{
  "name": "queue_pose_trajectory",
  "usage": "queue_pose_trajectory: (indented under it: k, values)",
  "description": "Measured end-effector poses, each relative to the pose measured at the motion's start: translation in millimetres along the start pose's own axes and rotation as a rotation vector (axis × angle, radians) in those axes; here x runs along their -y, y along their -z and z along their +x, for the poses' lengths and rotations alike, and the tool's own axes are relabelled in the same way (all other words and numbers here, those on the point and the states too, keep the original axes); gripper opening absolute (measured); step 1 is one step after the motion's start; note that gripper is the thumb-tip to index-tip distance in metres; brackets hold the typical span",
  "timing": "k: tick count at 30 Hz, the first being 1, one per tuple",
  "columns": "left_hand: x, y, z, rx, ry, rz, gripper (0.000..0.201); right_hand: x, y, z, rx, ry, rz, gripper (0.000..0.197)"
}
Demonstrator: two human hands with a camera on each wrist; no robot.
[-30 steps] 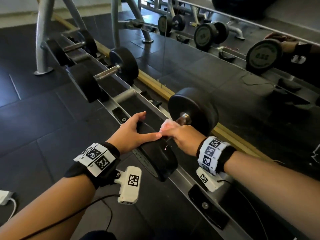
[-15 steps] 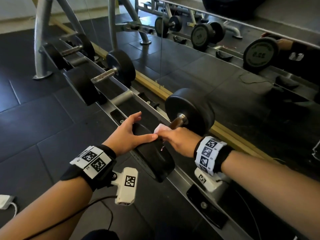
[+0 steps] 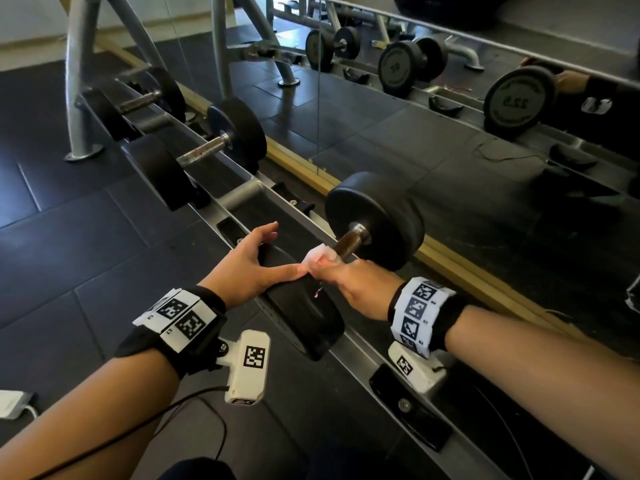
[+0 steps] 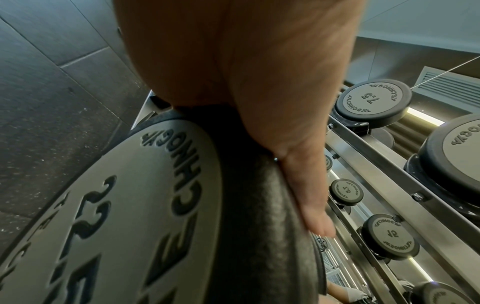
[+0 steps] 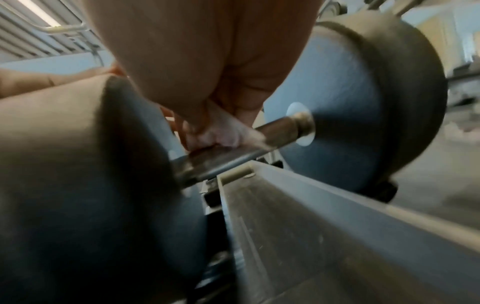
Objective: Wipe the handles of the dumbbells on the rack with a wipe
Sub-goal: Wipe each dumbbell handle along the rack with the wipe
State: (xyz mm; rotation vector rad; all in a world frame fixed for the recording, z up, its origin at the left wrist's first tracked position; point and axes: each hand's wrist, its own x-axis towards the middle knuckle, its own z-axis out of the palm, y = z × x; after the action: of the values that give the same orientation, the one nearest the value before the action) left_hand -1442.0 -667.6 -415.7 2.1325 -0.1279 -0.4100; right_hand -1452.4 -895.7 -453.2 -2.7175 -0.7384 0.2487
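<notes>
A black dumbbell lies across the rack, and its steel handle joins a near head to a far head. My right hand grips a white wipe wrapped round the handle, close to the near head. In the right wrist view the wipe sits bunched under my fingers on the handle. My left hand rests flat on the near head with straight fingers. The left wrist view shows that head's face, marked 22, under my palm.
Two more dumbbells sit further left on the rack. A mirror with a wooden base strip runs behind it and reflects the weights. Grey frame legs stand at the far left. A white charger lies on the floor.
My right hand has slid the wipe a little along the handle toward the near head, so more bare handle shows by the far head. The left hand stays on the near head.
</notes>
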Motion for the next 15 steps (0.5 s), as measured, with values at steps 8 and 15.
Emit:
queue_pose_trajectory:
  k: [8, 15]
  values:
    - [-2, -1, -3, -0.004, 0.004, 0.013, 0.111, -20, 12, 1, -0.161, -0.342, 0.203, 0.055]
    - [0, -3, -2, -0.027, -0.006, 0.025, 0.109, 10, -13, -16, 0.009, -0.191, 0.171, 0.052]
